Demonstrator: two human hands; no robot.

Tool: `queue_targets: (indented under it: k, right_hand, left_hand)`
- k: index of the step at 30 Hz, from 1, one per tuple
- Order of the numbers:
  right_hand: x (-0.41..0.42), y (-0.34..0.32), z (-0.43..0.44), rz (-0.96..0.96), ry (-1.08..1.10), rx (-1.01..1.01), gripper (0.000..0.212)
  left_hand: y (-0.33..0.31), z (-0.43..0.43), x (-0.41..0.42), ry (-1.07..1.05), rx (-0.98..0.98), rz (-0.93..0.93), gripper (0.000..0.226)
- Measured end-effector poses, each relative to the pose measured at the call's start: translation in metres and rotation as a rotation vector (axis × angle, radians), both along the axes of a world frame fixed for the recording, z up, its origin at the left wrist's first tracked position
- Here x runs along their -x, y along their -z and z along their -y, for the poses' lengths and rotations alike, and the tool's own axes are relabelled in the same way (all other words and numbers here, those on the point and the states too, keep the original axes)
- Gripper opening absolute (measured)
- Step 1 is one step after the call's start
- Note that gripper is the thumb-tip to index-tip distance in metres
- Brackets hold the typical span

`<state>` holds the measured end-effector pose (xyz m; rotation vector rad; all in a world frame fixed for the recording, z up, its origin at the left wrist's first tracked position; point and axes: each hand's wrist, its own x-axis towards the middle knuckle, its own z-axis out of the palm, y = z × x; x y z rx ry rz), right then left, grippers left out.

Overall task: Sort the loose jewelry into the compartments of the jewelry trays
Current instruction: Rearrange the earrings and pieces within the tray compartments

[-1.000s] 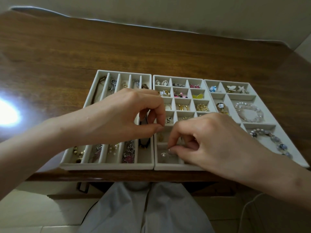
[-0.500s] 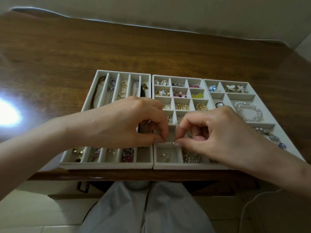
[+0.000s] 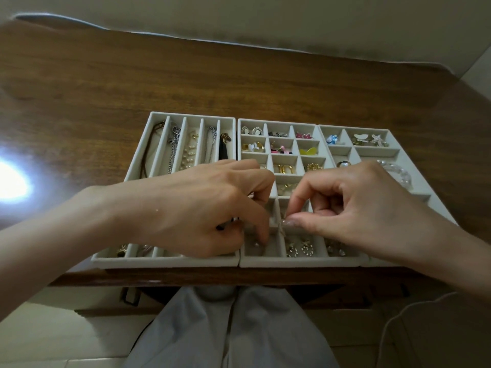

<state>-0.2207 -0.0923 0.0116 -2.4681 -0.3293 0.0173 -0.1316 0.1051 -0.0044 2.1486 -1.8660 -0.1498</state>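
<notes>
- Head view: three pale trays sit side by side with walls touching, at the near edge of the table, their near rims just short of that edge.
- Right hand is over the middle tray, near its near rim. Thumb and forefinger are pressed together on a silver piece, and the other fingers are curled in.
- That silver piece is tiny, thin and pale. It hangs just above the divider between the two nearest-left cells, and its kind is too small to tell.
- Left hand lies across the near-right part of the left tray, its curled fingertips dipping into the middle tray's near-left cell beside a pearl stud. The tips are blurred, so I cannot tell whether they grasp anything.
- Left tray has long slots holding chains and a pearl strand.
- Middle tray has small square cells with pink, yellow and gold earrings.
- Right tray has larger cells with a bead bracelet and a pearl ring.
- The two hands are close together, fingertips nearly meeting.
- Wood runs on well beyond the trays' far rims to the far edge, and out to the left, where a glare lies.
</notes>
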Motion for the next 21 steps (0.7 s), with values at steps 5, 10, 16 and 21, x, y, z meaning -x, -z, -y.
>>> queue_targets:
  k: [5, 10, 16, 21]
  right_hand:
    - [-0.0001, 0.0031, -0.0046, -0.005, -0.013, 0.004, 0.008]
    - [-0.0008, 0.0052, -0.008, 0.003, -0.008, 0.055, 0.007]
    - [-0.0002, 0.004, -0.0077, -0.002, 0.002, 0.06, 0.007]
    - [-0.0007, 0.0032, -0.0102, -0.011, 0.009, 0.084, 0.01]
  left_hand:
    - [-0.0001, -0.0012, -0.0008, -0.01, -0.014, 0.072, 0.029]
    - [-0.0025, -0.0023, 0.0005, -0.004, -0.006, 0.062, 0.032]
    - [-0.003, -0.0032, 0.0013, 0.028, -0.022, 0.016, 0.034]
    - [-0.0044, -0.0038, -0.0001, 0.028, -0.009, -0.015, 0.032]
